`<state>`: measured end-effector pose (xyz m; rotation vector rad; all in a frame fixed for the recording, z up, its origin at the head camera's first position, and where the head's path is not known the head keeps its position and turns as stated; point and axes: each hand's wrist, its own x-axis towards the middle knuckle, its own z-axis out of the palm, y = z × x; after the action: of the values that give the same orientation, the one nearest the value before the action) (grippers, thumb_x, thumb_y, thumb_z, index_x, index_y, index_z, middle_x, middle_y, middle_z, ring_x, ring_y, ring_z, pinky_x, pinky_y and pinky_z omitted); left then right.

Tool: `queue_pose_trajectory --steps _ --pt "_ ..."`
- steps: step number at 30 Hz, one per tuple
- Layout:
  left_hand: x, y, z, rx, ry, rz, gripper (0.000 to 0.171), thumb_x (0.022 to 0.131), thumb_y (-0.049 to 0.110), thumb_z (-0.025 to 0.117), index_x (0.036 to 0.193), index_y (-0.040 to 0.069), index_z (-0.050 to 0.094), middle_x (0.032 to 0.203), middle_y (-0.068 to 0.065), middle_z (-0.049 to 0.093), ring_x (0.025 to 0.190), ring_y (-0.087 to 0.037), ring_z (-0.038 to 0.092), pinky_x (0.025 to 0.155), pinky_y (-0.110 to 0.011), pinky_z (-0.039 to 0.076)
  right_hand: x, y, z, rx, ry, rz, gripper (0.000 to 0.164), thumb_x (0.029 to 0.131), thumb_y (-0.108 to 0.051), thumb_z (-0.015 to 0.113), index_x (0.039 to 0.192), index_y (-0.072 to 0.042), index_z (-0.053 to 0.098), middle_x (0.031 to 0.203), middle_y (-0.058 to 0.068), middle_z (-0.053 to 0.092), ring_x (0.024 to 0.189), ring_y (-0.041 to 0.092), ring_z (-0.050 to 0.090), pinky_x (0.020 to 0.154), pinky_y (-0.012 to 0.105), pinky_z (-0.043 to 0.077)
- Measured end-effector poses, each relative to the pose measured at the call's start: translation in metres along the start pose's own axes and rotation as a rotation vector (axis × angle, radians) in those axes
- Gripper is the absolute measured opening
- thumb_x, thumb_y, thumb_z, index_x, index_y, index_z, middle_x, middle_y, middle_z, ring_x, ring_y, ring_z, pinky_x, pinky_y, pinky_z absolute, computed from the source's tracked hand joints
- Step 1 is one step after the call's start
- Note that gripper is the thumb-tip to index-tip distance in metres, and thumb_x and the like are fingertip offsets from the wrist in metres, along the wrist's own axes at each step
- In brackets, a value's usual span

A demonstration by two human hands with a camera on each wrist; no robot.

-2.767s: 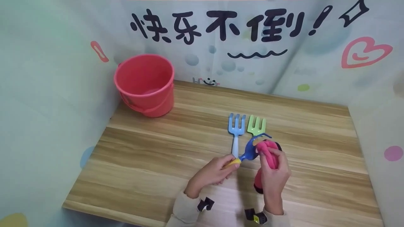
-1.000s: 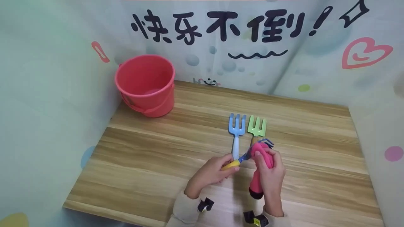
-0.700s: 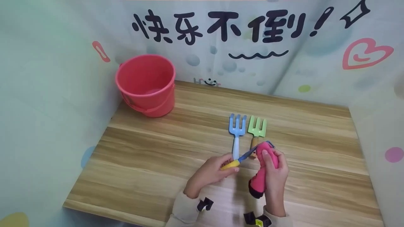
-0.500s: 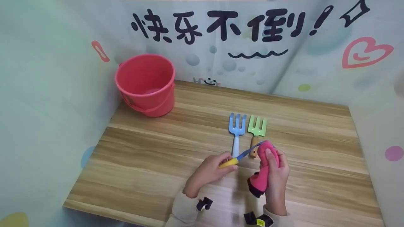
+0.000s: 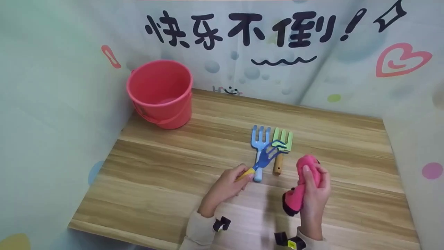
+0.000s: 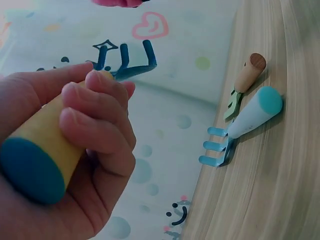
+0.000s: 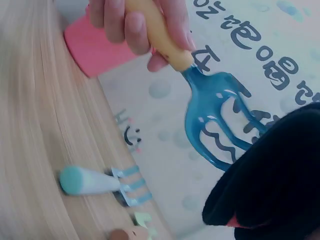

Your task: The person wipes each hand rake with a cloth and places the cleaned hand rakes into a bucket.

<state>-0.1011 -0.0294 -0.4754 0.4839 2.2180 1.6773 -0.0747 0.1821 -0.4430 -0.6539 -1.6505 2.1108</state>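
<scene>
My left hand (image 5: 230,180) grips the yellow handle of a dark-blue hand rake (image 5: 264,159), its bent prongs pointing up and right over the forks on the table. In the left wrist view the fingers wrap around the handle (image 6: 47,132). My right hand (image 5: 316,189) holds a bunched pink cloth piece with black ends (image 5: 295,199), apart from the rake in the head view. Its black part (image 7: 280,175) overlaps the prong tips in the right wrist view. Below the rake lie a light-blue hand fork (image 5: 257,174) and a green hand fork with a wooden handle (image 5: 278,165).
A red bucket (image 5: 175,116) with its handle down stands at the back left of the wooden table (image 5: 166,180). Printed cloth walls (image 5: 347,76) close off the back and both sides. The table's front edge runs along the lower left.
Earlier the cloth was around the rake's prongs, hiding them. My right hand has moved right and drawn it away, while my left hand has shifted slightly left and turned the rake, baring the prongs.
</scene>
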Motion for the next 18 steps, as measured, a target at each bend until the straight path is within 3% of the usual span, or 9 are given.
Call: queue_pose_trajectory --steps 4,8,12,14,18 --pt "-0.001 0.002 0.004 -0.080 -0.041 -0.018 0.021 0.098 0.031 0.045 0.097 0.011 0.052 0.063 0.004 0.047 0.043 -0.006 0.041 0.036 -0.016 0.034 -0.008 0.003 0.002 -0.284 -0.112 -0.118 0.024 0.084 -0.015 0.069 0.106 -0.012 0.059 0.102 0.005 0.055 0.077 0.013 0.057 0.056 0.021 0.051" --pt "0.000 0.004 0.008 -0.109 -0.092 -0.014 0.024 0.099 0.033 0.043 0.096 0.010 0.051 0.062 0.002 0.047 0.042 -0.007 0.040 0.036 -0.017 0.034 -0.015 0.012 0.009 -0.532 -0.244 -0.388 0.027 0.080 -0.013 0.073 0.105 -0.009 0.064 0.099 0.006 0.064 0.076 0.011 0.057 0.060 0.022 0.049" --pt "0.001 0.007 0.010 -0.092 -0.118 -0.009 0.027 0.099 0.034 0.041 0.091 0.009 0.049 0.062 0.002 0.047 0.041 -0.007 0.040 0.036 -0.017 0.035 -0.017 0.019 0.014 -0.620 -0.331 -0.601 0.029 0.076 -0.010 0.076 0.103 -0.010 0.066 0.097 0.005 0.066 0.081 0.009 0.054 0.065 0.021 0.048" --pt "0.001 0.008 0.011 -0.076 -0.125 -0.011 0.028 0.100 0.034 0.041 0.089 0.010 0.049 0.062 0.003 0.047 0.040 -0.007 0.041 0.036 -0.017 0.035 -0.017 0.021 0.014 -0.633 -0.364 -0.637 0.030 0.075 -0.009 0.077 0.103 -0.011 0.066 0.096 0.004 0.065 0.082 0.009 0.054 0.066 0.021 0.049" --pt "0.001 0.010 0.013 -0.054 -0.156 -0.007 0.029 0.100 0.034 0.041 0.088 0.009 0.049 0.060 0.003 0.047 0.039 -0.006 0.041 0.035 -0.017 0.034 -0.017 0.022 0.014 -0.649 -0.425 -0.627 0.028 0.077 -0.012 0.076 0.103 -0.013 0.066 0.100 0.002 0.065 0.085 0.010 0.055 0.068 0.022 0.051"
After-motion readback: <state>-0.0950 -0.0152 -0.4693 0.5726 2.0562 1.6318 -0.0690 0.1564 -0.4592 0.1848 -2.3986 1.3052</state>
